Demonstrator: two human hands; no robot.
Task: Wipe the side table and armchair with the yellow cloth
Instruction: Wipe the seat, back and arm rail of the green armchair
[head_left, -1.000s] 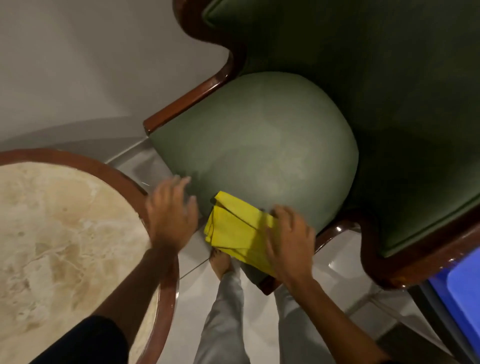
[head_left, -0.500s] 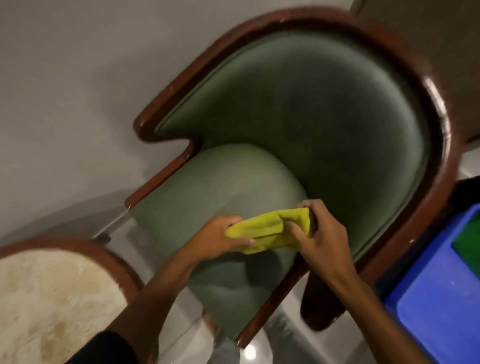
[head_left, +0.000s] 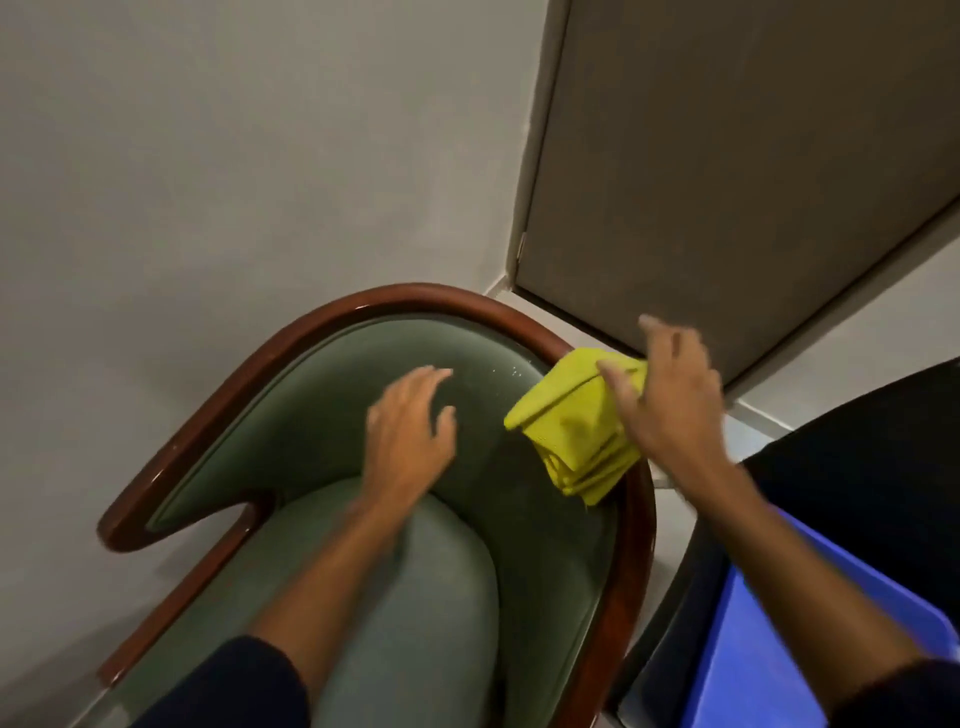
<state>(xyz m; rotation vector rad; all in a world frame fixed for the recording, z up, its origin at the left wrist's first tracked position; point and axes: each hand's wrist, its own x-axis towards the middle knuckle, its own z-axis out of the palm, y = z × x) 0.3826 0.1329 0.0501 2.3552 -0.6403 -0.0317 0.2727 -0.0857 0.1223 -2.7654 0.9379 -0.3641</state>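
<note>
Yellow cloth (head_left: 576, 431) folded, long axis along armchair (head_left: 636, 545) rim | right hand (head_left: 670, 395) gripping it | left hand (head_left: 410, 431) spread, empty

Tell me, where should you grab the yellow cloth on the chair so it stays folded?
Probably pinch the yellow cloth across its whole folded stack, coming from above on the right. It lies draped over the armchair rim, layers hanging loose at the lower edge. The right hand already presses its top; the left hand is free.
</note>
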